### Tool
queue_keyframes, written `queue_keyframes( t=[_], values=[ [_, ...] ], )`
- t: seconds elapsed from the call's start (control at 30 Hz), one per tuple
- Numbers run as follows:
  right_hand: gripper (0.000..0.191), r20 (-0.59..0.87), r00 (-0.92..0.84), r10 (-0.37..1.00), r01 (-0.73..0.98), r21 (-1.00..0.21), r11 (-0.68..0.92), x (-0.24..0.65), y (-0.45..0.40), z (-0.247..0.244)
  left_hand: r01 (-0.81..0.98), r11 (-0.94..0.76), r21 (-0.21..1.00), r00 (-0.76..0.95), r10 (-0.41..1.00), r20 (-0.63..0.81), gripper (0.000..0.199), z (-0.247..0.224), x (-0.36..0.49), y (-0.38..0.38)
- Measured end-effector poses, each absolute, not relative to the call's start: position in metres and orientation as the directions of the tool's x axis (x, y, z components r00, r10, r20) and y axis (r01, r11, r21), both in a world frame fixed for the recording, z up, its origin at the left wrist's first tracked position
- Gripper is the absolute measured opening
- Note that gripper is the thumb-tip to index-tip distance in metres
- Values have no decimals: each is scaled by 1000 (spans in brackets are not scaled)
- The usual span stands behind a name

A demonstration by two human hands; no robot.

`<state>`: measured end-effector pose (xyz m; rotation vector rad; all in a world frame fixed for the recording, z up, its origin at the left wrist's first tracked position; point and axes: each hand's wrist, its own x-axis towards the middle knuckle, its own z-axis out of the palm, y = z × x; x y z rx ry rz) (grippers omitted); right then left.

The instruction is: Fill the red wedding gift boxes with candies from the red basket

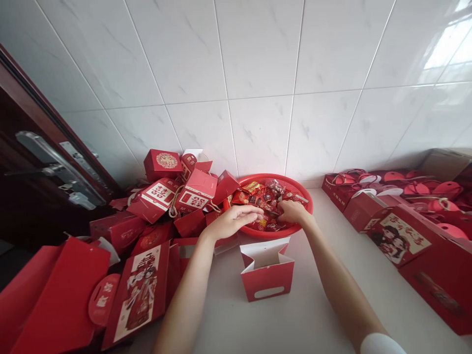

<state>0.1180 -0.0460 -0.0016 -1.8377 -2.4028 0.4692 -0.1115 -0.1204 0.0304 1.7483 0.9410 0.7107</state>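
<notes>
Head view: left hand (232,221), right hand (291,211) over candies (256,196).

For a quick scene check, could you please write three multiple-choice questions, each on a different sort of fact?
1. What colour is the round basket?
A. Blue
B. Red
C. White

2. Where are the left hand and right hand?
A. Over the basket's wrapped sweets
B. On the door handle
C. At the sides

3. What state is the gift box in?
A. Taped shut
B. Crushed flat
C. Open at the top

1 B: red rim.
2 A: both reach over them.
3 C: white inside shows.
</notes>
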Motion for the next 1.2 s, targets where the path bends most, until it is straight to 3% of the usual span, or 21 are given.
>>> queue_keyframes(
  t=[0.1, 0.2, 0.3, 0.47, 0.6, 0.77, 0.83, 1.07, 1.2],
  values=[
    [6, -66, -269, 961, 909, -348, 231, 120, -45, -3, 483, -222, 847, 423, 906, -3, 33, 23, -106, -110],
    [23, -18, -255, 967, 876, -427, 223, 121, -45, -4, 683, -294, 669, 444, 894, -61, 25, 18, -97, -101],
    [31, 23, -216, 976, 856, -477, 201, 122, -42, -6, 765, -374, 524, 524, 835, -169, 24, 18, -86, -92],
    [33, 62, -136, 989, 850, -506, 149, 123, -37, -13, 793, -391, 468, 569, 751, -335, 23, 19, -70, -77],
    [32, 37, -169, 985, 844, -511, 164, 123, -33, -16, 813, -385, 438, 545, 767, -339, 15, 14, -65, -71],
    [29, 6, -208, 978, 838, -515, 182, 122, -33, -15, 783, -290, 550, 517, 795, -317, 87, 10, -67, -69],
    [27, -5, -220, 975, 834, -519, 186, 122, -34, -13, 756, -291, 587, 532, 794, -292, 100, 11, -67, -69],
    [16, 8, -193, 981, 838, -519, 169, 124, -36, -12, 812, -355, 464, 514, 812, -277, 112, 6, -58, -60],
    [19, 19, -152, 988, 835, -533, 139, 124, -37, -13, 781, -437, 447, 582, 768, -268, 93, 1, -51, -52]
  ],
)
